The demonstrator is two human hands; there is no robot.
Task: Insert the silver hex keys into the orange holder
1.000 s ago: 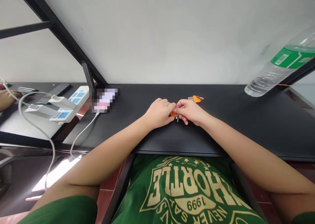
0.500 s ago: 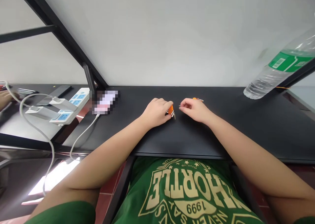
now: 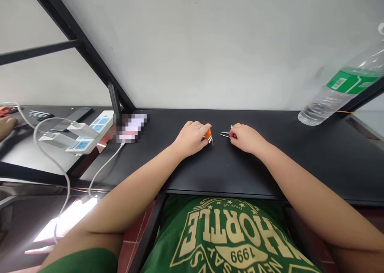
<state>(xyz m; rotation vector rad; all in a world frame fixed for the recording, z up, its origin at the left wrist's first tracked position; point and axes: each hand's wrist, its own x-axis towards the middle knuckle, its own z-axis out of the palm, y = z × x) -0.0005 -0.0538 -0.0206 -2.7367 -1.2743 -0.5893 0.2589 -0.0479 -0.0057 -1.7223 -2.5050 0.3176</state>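
Note:
My left hand point(image 3: 192, 139) is closed round a small orange piece point(image 3: 207, 133) with thin metal rods sticking out of its lower end. What kind of tool it is, I cannot tell. Across a short gap, my right hand point(image 3: 244, 138) has its fingertips pinched at slim silver rods point(image 3: 225, 135) that point left. Just behind those fingers, another orange piece with metal tips point(image 3: 235, 125) shows in part; the hand hides most of it. Both hands rest low over the black tabletop point(image 3: 207, 173).
A large clear bottle with a green label point(image 3: 345, 81) stands at the right by the wall. On the left are a charging phone point(image 3: 132, 129), a white power strip point(image 3: 99, 125) with cables and a black frame post point(image 3: 112, 99). Another person's hand point(image 3: 7, 127) is at far left.
My right hand has shifted right, away from the left one, and more of the silver rods shows at its fingertips. My left hand stays put. The view has tilted slightly.

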